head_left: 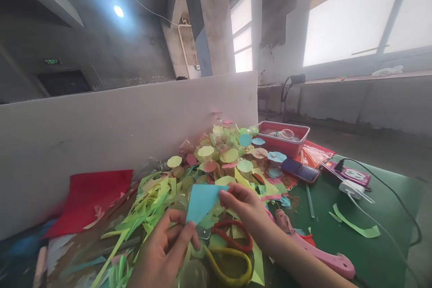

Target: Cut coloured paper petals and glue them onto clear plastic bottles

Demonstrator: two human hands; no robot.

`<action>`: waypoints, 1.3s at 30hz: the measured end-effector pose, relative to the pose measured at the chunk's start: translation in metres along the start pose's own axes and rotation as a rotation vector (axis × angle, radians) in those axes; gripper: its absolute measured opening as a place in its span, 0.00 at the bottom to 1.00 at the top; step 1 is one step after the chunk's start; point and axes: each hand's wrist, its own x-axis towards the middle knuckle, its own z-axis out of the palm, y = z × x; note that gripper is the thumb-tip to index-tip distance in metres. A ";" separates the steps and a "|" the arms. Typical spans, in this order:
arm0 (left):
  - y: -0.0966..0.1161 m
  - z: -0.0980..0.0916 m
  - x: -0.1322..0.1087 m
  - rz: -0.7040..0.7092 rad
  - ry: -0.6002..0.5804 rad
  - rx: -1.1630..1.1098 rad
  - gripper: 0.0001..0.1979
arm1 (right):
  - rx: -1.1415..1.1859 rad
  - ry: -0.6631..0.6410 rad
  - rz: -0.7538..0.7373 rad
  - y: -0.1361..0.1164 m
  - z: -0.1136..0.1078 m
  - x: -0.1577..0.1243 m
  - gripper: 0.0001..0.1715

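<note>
A piece of blue paper [203, 199], roughly triangular, is held up between my two hands. My left hand [168, 245] pinches its lower corner between thumb and fingers. At the upper right corner, my right hand [245, 204] grips it the same way. Just below lie scissors with one red and one yellow handle loop [248, 274], partly covering paper scraps. Behind the paper is a heap of small clear cups topped with coloured paper discs [231, 155]. Green and yellow paper strips [153, 202] lie tangled to the left.
A red basket [297, 147] with clear items stands at the back right, near a phone [300, 171]. A pink glue gun [324, 254], a charger [353, 189] with cables and a purple box [354, 174] lie right. Red sheet [97, 193] lies left; a white partition [118, 126] stands behind.
</note>
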 end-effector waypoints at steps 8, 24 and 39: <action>-0.007 -0.004 0.006 -0.014 -0.123 0.043 0.14 | -0.066 0.050 -0.033 -0.001 0.001 -0.007 0.23; -0.009 -0.010 0.017 0.045 -0.233 0.289 0.17 | -0.281 0.058 -0.049 0.005 -0.002 -0.014 0.22; -0.011 -0.007 0.069 0.125 -0.372 0.179 0.12 | -0.541 0.188 -0.321 0.012 -0.011 0.000 0.15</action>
